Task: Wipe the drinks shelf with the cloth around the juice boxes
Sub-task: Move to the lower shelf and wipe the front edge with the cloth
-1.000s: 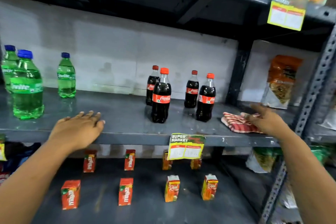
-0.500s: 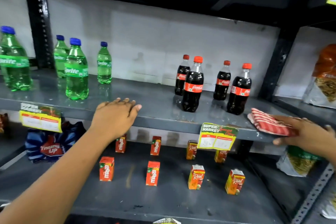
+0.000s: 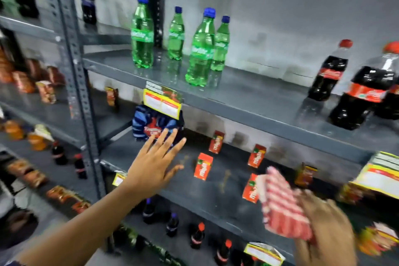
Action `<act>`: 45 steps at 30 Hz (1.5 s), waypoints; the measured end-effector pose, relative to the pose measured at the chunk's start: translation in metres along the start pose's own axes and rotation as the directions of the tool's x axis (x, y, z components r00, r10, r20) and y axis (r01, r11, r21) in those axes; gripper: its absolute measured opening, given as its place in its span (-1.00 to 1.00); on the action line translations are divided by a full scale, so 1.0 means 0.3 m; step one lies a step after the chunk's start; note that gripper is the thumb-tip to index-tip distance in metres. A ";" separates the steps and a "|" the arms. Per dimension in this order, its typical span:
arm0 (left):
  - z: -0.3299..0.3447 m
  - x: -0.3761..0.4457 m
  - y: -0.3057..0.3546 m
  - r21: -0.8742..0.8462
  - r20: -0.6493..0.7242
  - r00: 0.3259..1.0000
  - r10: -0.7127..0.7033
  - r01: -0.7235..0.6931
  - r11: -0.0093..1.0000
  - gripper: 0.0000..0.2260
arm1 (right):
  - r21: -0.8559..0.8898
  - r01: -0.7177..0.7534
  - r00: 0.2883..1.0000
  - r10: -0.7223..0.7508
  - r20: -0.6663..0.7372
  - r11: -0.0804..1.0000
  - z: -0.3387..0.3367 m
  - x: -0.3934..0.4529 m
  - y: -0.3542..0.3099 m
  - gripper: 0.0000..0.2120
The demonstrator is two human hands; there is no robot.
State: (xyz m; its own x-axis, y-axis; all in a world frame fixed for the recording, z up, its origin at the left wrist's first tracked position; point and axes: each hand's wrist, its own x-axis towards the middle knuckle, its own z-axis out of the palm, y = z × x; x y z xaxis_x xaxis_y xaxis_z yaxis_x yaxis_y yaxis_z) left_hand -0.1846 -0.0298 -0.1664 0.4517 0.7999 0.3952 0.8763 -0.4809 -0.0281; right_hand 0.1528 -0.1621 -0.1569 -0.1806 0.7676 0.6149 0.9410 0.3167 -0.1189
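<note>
Several small red juice boxes (image 3: 203,166) stand spaced out on the grey lower shelf (image 3: 216,198). My right hand (image 3: 323,229) grips a folded red-and-white striped cloth (image 3: 282,203), held in front of that shelf's front edge and covering part of one box. My left hand (image 3: 157,162) is open with fingers spread, hovering over the left end of the same shelf, just in front of a blue wrapped drinks pack (image 3: 151,124). The view is blurred by motion.
Green bottles (image 3: 200,49) and cola bottles (image 3: 358,90) stand on the shelf above. A yellow price tag (image 3: 163,101) hangs from that shelf's edge. A perforated upright post (image 3: 75,84) stands left. More cola bottles (image 3: 196,236) sit on the shelf below.
My right hand has lifted the cloth off the upper shelf and brought it down to the juice-box shelf. My left hand left the upper shelf edge and dropped lower. The view swung left and down.
</note>
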 end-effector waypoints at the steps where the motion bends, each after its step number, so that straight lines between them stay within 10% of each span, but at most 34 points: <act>1: 0.041 -0.021 -0.051 0.012 0.057 0.998 -0.041 0.040 0.999 -0.43 | 0.002 -0.015 0.999 0.015 -0.046 1.000 0.056 -0.008 -0.110 -0.50; 6: 0.242 -0.114 -0.333 -0.015 0.257 0.943 -0.211 0.222 0.975 -0.42 | 0.331 -0.155 0.986 0.127 0.104 0.931 0.354 0.216 -0.392 -0.45; 13: 0.333 -0.157 -0.571 -0.206 0.131 0.936 -0.326 0.347 0.915 -0.35 | 0.056 0.059 0.967 -0.071 0.245 0.997 0.898 0.681 -0.624 -0.49; 17: 0.339 -0.106 -0.637 -0.249 0.093 0.937 -0.336 0.349 0.903 -0.32 | 0.010 0.202 0.823 -0.176 0.540 0.979 1.215 0.782 -0.762 -0.58; 20: 0.384 -0.059 -0.660 -0.242 0.127 0.951 -0.281 0.304 0.921 -0.32 | -0.075 0.281 0.861 -0.217 0.459 0.957 1.397 0.741 -0.792 -0.56; 22: 0.415 -0.031 -0.665 -0.238 0.167 0.962 -0.214 0.250 0.939 -0.31 | -0.021 0.115 0.967 -0.107 0.232 0.993 1.420 0.694 -0.779 -0.53; 27: 0.492 0.010 -0.689 -0.291 0.225 0.962 -0.152 0.215 0.932 -0.30 | 0.361 -0.068 0.888 -0.108 0.447 0.930 1.323 0.649 -0.734 -0.65; 40: 0.673 -0.025 -0.681 -0.136 0.371 0.918 -0.138 0.201 0.970 -0.22 | 0.465 -0.438 0.765 0.047 0.643 0.770 0.981 0.367 -0.530 -0.53; 45: 0.685 -0.029 -0.671 -0.129 0.340 0.925 -0.168 0.223 0.966 -0.37 | 0.512 -0.461 0.839 0.169 0.517 0.725 0.892 0.486 -0.451 -0.55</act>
State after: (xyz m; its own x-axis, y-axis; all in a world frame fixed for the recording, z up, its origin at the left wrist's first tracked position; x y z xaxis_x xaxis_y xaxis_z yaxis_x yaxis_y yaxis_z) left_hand -0.3305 0.1338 -0.3529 0.3274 0.9431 0.0586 0.9258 -0.3326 0.1794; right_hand -0.0773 0.0560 -0.2599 -0.1408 0.9857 0.0930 0.6192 0.1610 -0.7685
